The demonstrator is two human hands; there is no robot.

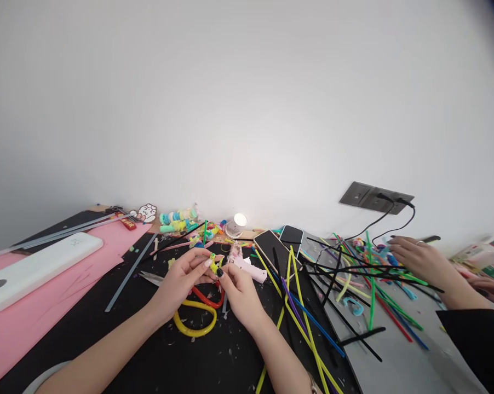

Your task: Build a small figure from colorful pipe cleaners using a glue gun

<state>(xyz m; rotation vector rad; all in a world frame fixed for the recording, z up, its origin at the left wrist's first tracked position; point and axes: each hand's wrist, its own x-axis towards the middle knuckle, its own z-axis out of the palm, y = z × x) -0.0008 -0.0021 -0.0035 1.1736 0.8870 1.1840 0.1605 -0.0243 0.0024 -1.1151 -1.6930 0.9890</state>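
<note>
In the middle of the head view, my left hand (185, 278) and my right hand (241, 291) meet fingertip to fingertip. Both pinch a small yellow-green piece of bent pipe cleaner (214, 266), partly hidden by the fingers. Just below them lie scissors (195, 332) with a yellow and a red handle loop; their blade sticks out left of my left hand. A pale pink glue gun (251, 269) rests behind my right hand, close to its knuckles.
Yellow, black and blue pipe cleaners (308, 328) cross the table at right, near two phones (271, 249). A white power bank (45, 271) lies on pink sheets (78, 295). A small lamp (236, 224) stands by the wall. At far right, another person's hand (419, 262) reaches among pipe cleaners.
</note>
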